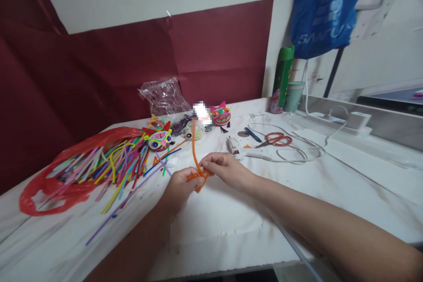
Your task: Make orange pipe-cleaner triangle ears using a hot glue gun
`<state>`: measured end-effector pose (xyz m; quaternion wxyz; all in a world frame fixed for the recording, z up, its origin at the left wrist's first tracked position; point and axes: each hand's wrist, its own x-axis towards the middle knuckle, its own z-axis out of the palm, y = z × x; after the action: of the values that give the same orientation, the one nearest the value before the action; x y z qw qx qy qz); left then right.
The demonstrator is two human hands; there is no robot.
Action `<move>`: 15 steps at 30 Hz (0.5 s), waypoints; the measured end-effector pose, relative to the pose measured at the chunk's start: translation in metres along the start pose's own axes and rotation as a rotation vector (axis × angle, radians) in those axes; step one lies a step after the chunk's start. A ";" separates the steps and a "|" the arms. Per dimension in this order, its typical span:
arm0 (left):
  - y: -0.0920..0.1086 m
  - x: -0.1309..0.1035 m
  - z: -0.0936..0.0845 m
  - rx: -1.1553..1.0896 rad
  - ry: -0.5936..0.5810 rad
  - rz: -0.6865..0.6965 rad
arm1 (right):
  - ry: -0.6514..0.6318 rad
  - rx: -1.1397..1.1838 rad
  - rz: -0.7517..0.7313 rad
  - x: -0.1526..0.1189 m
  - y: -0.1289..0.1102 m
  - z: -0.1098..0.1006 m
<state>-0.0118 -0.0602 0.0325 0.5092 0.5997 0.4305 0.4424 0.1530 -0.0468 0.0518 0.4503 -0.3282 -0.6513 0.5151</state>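
Observation:
Over the white paper point(218, 216) in front of me, my left hand point(178, 187) pinches the bent, coiled part of an orange pipe cleaner point(194, 147). My right hand point(226, 169) grips the same pipe cleaner between thumb and fingers, close beside the left. One long end stands straight up above my hands; fingers hide part of the bent section. To the left, a colourful animal-face ornament point(159, 139) lies beside a heap of multicoloured pipe cleaners point(109, 163). Behind my hands sits a clear round ball point(196, 131) with a black eye.
A red plastic bag point(33, 198) lies under the heap. Orange-handled scissors point(279, 139), a blue pen point(253, 135) and a looped white cable point(317, 156) occupy the right. Further back are a green can point(284, 70), a cup point(294, 97) and a power strip point(330, 119).

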 end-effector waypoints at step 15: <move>-0.014 0.005 0.007 -0.282 0.202 0.091 | 0.157 -0.270 -0.078 -0.005 0.021 0.017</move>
<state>-0.0047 -0.0556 0.0180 0.5219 0.4937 0.3854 0.5790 0.1386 -0.0528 0.0295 0.4715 -0.3994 -0.6896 0.3778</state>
